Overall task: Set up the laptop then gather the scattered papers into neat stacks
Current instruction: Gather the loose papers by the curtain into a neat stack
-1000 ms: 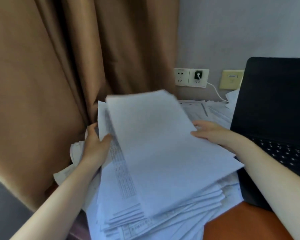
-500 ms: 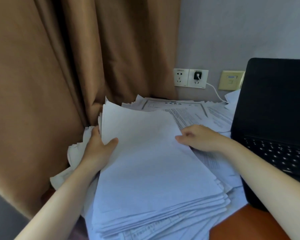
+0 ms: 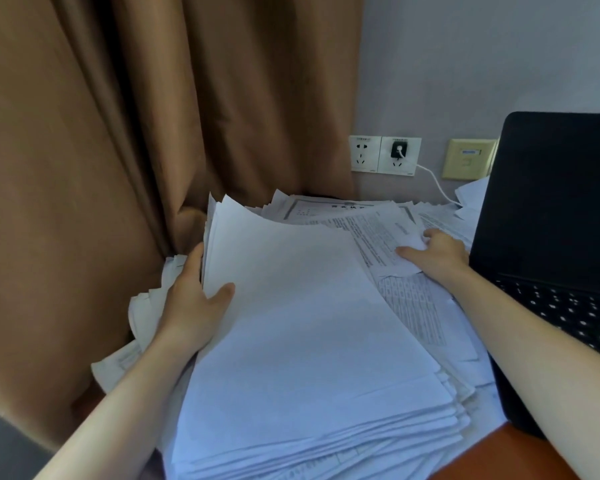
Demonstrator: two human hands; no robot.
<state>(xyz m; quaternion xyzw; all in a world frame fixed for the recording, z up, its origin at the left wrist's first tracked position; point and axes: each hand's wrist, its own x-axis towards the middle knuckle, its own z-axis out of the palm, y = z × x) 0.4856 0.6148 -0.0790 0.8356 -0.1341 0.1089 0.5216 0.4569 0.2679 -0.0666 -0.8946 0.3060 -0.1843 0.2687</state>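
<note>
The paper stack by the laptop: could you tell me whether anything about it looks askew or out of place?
Yes. The paper stack, gripped by the left hand, is not squared: its near edges fan out in steps. On its left, bent sheets jut out against the curtain, and printed sheets lie scattered under the right hand.

Matt paper stack point(image 3: 312, 341), cloth curtain point(image 3: 153, 116)

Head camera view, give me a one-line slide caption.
Left hand grips the paper stack while the right hand rests on printed sheets beside the open laptop.
</note>
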